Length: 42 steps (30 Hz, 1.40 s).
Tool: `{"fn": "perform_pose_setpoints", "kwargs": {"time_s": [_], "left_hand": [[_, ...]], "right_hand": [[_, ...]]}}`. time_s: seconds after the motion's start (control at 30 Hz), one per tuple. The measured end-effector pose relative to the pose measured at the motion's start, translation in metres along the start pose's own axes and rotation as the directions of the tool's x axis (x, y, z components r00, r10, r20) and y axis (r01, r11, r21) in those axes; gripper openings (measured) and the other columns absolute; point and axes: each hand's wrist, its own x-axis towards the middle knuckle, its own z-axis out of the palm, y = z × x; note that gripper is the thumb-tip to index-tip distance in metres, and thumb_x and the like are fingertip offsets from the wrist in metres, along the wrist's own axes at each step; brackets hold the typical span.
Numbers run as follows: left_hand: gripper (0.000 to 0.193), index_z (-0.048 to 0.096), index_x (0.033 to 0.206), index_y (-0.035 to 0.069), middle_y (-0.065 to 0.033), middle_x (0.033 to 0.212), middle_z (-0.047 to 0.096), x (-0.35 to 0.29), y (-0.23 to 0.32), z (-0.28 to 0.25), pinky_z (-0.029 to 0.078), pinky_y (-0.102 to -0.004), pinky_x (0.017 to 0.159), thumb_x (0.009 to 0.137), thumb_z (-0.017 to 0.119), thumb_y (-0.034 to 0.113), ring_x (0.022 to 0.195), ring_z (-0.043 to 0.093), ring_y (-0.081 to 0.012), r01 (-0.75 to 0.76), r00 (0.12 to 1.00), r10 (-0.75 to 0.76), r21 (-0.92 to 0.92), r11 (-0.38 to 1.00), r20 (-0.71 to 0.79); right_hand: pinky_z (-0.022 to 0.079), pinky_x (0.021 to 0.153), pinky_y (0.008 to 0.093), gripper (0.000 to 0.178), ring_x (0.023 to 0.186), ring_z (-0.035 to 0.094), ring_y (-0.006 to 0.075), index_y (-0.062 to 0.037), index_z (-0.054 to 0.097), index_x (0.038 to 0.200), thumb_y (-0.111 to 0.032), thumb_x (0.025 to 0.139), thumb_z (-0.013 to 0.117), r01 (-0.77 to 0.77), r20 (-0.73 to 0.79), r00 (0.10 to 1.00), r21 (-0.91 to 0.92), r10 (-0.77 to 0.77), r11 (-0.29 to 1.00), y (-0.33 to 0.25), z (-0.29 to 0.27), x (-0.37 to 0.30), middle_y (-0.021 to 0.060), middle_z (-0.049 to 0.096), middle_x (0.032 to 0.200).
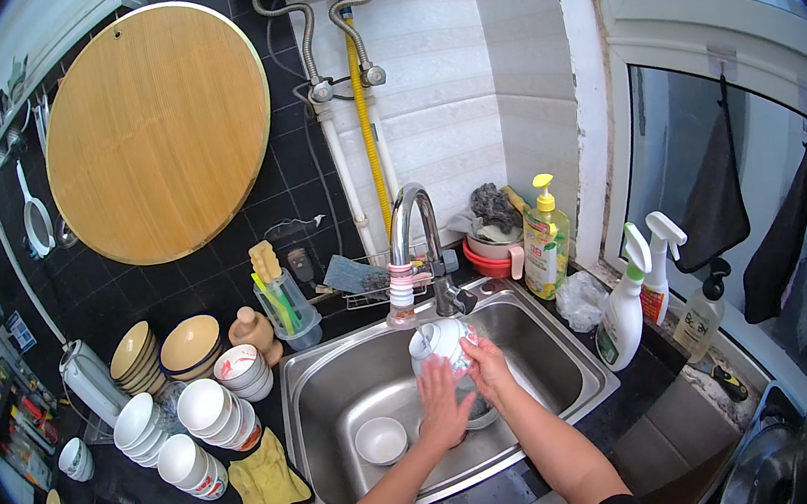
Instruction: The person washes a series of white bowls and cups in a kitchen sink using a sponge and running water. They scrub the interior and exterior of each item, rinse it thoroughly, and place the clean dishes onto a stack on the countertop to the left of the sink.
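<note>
While our right hand grips a bowl below the tap, left hand open against it, the second bowl toward the sink's front-left corner seems unfinished; stacks, unclear.

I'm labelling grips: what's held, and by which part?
A white bowl, held at its right side by the right hand; the left hand seems to touch it.
</note>
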Motion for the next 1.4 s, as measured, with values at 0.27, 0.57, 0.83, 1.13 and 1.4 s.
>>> {"fn": "perform_pose_setpoints", "kwargs": {"time_s": [0.27,0.57,0.83,1.13,1.4], "left_hand": [[0.051,0.031,0.123,0.001,-0.0162,0.117,0.048,0.01,-0.05,-0.009,0.042,-0.0369,0.088,0.089,0.041,0.038,0.105,0.051,-0.0259,0.518,0.746,-0.287,-0.795,-0.317,0.6],[0.035,0.041,0.114,-0.001,-0.0124,0.115,0.049,0.034,-0.055,-0.013,0.043,-0.0371,0.089,0.084,0.053,0.011,0.104,0.05,-0.0228,0.196,0.787,-0.387,-0.79,-0.582,0.48],[0.041,0.036,0.116,0.004,-0.0085,0.114,0.049,0.031,-0.038,-0.041,0.043,-0.0346,0.086,0.081,0.057,0.008,0.103,0.05,-0.0195,0.363,0.854,-0.323,-0.912,-0.191,0.408],[0.056,0.031,0.121,0.006,-0.0051,0.117,0.046,0.012,-0.023,-0.051,0.038,-0.033,0.091,0.075,0.063,0.005,0.108,0.045,-0.0158,0.447,0.891,-0.143,-0.888,0.108,0.431],[0.06,0.034,0.122,0.006,-0.0074,0.119,0.045,-0.009,-0.035,-0.052,0.035,-0.0374,0.094,0.069,0.062,-0.001,0.11,0.045,-0.023,0.404,0.873,-0.181,-0.879,-0.253,0.454]], "right_hand": [[0.046,0.079,0.0304,0.024,0.089,0.057,0.0171,0.0007,0.049,0.103,-0.014,0.084,0.053,-0.024,0.012,1.0,0.098,0.023,0.995,-0.004,0.007,-0.003,0.0097,0.058,0.098],[0.044,0.085,0.0331,0.028,0.097,0.055,0.0203,0.0026,0.048,0.107,-0.014,0.086,0.05,-0.118,0.049,0.993,0.22,0.11,0.968,-0.003,0.0,0.004,0.0124,0.056,0.106],[0.039,0.09,0.0438,0.045,0.105,0.05,0.028,-0.0041,0.048,0.114,-0.037,0.088,0.034,-0.329,-0.004,0.943,0.16,0.334,0.931,-0.008,0.004,-0.003,0.0131,0.05,0.116],[0.042,0.085,0.0424,0.049,0.097,0.054,0.0263,-0.0067,0.052,0.11,-0.044,0.086,0.032,-0.323,-0.061,0.94,0.171,0.337,0.931,-0.008,0.006,-0.007,0.0107,0.057,0.106],[0.047,0.079,0.0337,0.042,0.09,0.058,0.0194,-0.0053,0.052,0.109,-0.039,0.084,0.049,-0.295,-0.175,0.947,-0.141,0.27,0.945,-0.014,0.016,-0.008,0.0084,0.059,0.1]]}}
